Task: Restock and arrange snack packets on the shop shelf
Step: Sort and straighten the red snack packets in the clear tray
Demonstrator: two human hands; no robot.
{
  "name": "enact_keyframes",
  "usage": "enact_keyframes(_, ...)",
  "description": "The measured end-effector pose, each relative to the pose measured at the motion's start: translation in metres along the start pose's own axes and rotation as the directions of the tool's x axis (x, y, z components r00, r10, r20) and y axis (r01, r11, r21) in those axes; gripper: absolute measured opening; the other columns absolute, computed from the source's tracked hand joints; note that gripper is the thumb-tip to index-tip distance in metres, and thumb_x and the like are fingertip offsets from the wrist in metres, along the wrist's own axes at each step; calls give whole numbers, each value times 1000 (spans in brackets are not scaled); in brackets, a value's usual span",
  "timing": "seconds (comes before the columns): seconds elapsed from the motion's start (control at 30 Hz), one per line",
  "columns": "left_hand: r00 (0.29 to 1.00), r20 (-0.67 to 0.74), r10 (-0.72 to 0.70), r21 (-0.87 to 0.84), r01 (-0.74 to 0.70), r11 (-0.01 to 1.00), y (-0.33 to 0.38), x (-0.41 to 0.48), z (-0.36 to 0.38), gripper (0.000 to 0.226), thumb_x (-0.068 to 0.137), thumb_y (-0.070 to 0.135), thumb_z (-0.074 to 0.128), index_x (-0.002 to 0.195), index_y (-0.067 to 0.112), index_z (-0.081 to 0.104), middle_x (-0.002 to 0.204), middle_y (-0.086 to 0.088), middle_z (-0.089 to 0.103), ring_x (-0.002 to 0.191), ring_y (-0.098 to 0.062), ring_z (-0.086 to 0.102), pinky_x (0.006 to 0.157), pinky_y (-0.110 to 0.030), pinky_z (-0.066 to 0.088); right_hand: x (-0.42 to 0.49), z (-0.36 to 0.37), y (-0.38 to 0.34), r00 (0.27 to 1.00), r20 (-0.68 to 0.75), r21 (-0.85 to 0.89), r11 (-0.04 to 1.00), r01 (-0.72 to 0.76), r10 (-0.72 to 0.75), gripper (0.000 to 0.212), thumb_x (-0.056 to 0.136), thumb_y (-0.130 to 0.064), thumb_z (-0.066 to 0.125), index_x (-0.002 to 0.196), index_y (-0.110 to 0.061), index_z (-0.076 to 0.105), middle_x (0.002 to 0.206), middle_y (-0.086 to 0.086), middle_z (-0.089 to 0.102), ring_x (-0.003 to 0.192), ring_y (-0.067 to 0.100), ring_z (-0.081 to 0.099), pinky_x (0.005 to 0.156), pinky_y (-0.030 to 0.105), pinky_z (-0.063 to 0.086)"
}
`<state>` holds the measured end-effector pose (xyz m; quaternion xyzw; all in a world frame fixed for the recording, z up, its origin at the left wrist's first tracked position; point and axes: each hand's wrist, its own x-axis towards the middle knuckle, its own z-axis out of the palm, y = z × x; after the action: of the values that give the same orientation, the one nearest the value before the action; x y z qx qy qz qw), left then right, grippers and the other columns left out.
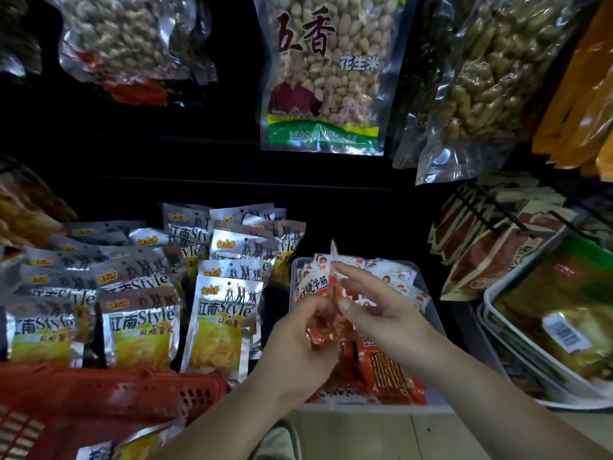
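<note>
A clear plastic bin (434,313) on the shelf holds several small red and white snack packets (391,376). Above it my left hand (298,340) grips a few small red packets (323,332) in curled fingers. My right hand (374,303) pinches an upright red and white packet (334,277) between thumb and fingers, just above the left hand. To the left stand rows of silver and yellow chip packets (220,323), upright and leaning against each other.
A red plastic basket (109,390) sits at the lower left with packets in it. Bags of peanuts (326,71) hang from pegs above. Brown packets (491,257) hang at the right over white trays (497,303) of yellow packs.
</note>
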<state>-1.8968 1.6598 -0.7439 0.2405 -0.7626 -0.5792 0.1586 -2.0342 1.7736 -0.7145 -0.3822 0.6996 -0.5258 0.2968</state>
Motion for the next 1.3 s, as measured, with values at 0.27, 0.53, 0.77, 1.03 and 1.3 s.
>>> enact_keyframes(0.27, 987, -151, -49, -47, 43, 998, -1, 0, -8, 37, 91, 20, 78, 109, 50, 64, 119, 17, 60, 103, -6, 63, 81, -17, 54, 1, -9, 7, 977, -67, 247, 952, -179, 201, 60, 105, 1, 53, 135, -50, 60, 134, -5, 68, 129, 17, 60, 107, 37, 51)
enact_keyframes(0.53, 975, -106, -194, -345, 147, 927, -1, 2, -2, 53, 92, 7, 75, 122, 49, 69, 125, 4, 74, 121, -17, 67, 106, -49, 53, -2, -14, 15, 942, 174, 184, 931, -317, 286, 69, 93, 2, 72, 141, -44, 57, 128, 2, 72, 118, 25, 70, 104, 52, 55)
enact_keyframes(0.77, 988, 44, -151, -357, 157, 921, -1, -7, -3, 90, 89, -12, 70, 152, 46, 40, 126, 8, 71, 109, -8, 71, 83, -32, 62, -1, -6, 14, 970, 9, 231, 943, -238, 243, 87, 90, 10, 71, 149, -48, 43, 129, 6, 68, 101, 33, 75, 72, 53, 64)
enact_keyframes(1.03, 996, -63, -68, -219, 53, 974, -9, -2, 0, 49, 90, 4, 77, 126, 37, 69, 107, 12, 76, 97, -3, 73, 82, -17, 57, 3, -11, 20, 975, -54, 205, 958, -201, 216, 58, 91, 19, 61, 120, -29, 76, 135, 2, 65, 101, 34, 74, 83, 48, 64)
enact_keyframes(1.3, 972, -168, 167, 342, -101, 934, -19, 2, -7, 49, 92, 14, 71, 138, 29, 65, 143, 22, 46, 133, 3, 45, 111, -9, 34, 2, -10, 19, 959, -193, 167, 970, -177, 208, 56, 93, 15, 61, 122, -31, 73, 133, -5, 62, 99, 24, 74, 80, 49, 65)
